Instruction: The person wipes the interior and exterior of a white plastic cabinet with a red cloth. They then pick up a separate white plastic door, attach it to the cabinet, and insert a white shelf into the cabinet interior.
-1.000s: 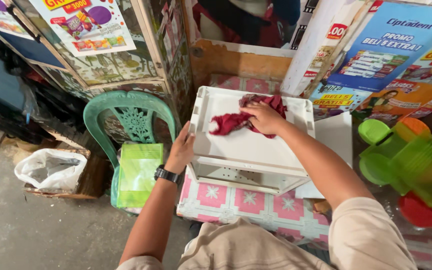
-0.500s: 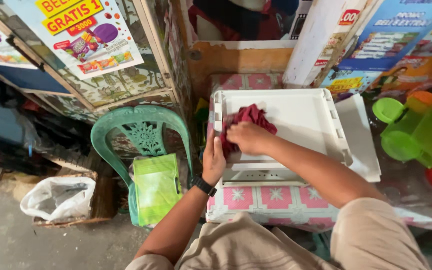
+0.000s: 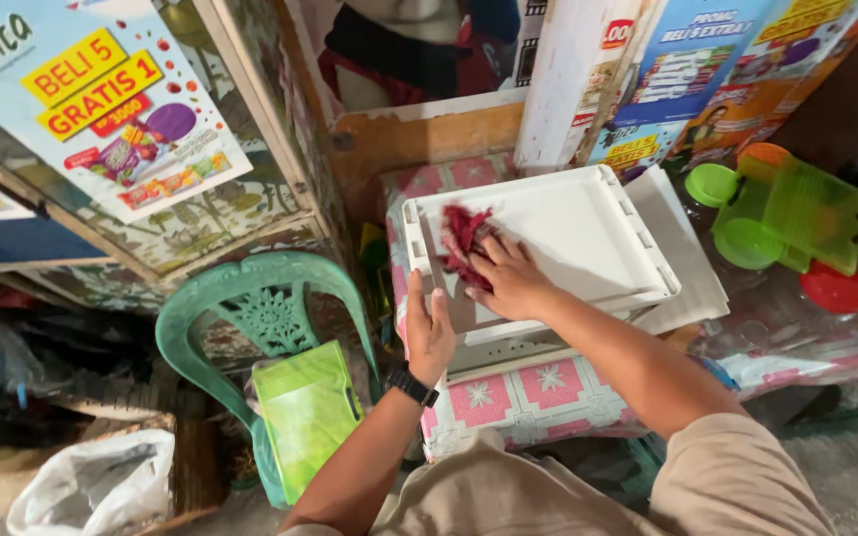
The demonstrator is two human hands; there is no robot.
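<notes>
The right hand (image 3: 508, 283) lies flat, fingers spread, on a crumpled red cloth (image 3: 461, 238), pressing it against the upturned face of a white plastic tray (image 3: 588, 228). The cloth sits at the tray's left end, near the far-left corner, partly under the fingers. The left hand (image 3: 429, 333) is open, its palm laid against the tray's near-left edge with the fingers pointing away; a black wristwatch (image 3: 411, 385) is on that wrist. The tray rests on a tabletop (image 3: 528, 392) covered in a pink and white patterned cloth, with another white panel (image 3: 692, 268) just under it on the right. To the left of the tabletop stands a green plastic chair (image 3: 260, 313) with a light green flat case (image 3: 308, 412) leaning on its seat. A white plastic bag (image 3: 91, 486) lies on the floor at near left. At far right sits a green plastic toy (image 3: 796, 213) with round lids beside it
</notes>
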